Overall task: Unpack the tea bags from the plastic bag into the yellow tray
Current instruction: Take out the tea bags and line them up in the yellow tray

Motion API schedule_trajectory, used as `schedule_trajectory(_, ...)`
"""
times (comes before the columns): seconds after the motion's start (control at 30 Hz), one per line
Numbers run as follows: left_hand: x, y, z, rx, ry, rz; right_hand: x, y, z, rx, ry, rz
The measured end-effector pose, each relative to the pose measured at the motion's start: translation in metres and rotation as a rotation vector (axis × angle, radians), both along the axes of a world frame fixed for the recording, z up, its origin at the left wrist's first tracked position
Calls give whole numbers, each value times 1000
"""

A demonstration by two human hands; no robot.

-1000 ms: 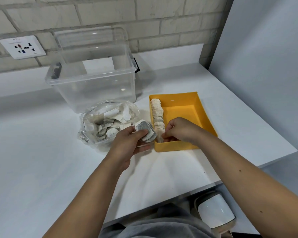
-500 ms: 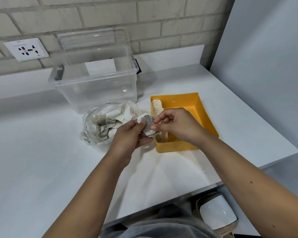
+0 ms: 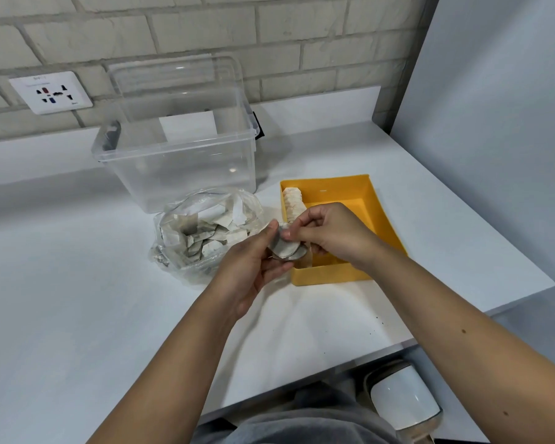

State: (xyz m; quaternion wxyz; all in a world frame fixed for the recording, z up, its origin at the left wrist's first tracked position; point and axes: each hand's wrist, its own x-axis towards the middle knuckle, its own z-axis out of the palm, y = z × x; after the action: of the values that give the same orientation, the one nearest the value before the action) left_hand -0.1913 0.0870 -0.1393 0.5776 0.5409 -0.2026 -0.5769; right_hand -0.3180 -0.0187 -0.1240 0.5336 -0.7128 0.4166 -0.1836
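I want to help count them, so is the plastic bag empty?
No, the plastic bag has a heap of tea bags showing through its clear side, beside the yellow tray.

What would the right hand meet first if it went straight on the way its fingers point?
The right hand points left and pinches the held tea bags in the left hand. Past those, that hand's thumb comes first, then likely the plastic bag, though depth is unclear.
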Motion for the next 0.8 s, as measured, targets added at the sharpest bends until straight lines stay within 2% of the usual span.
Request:
schedule_trajectory(0.13,-1,-2,4,-11,-20,-5,6,0,2,-199,129,51)
schedule_trajectory(0.27,4,-1,4,-36,82,-16,5,-1,10,34,-44,18)
schedule_trajectory(0.4,6,1,-3,-42,102,-14,0,-3,13,180,-124,47)
schedule_trajectory(0.53,13,1,-9,-8,99,63,-10,-10,11,243,-281,-117)
schedule_trajectory(0.6,19,0,-8,-4,84,104,-17,-13,5,187,-170,-132)
schedule_trajectory(0.7,29,-3,-6,-5,73,174,-23,-14,-10,119,123,-11)
schedule_trajectory(0.8,31,-4,-8,0,40,196,-18,-14,-21,4,301,49)
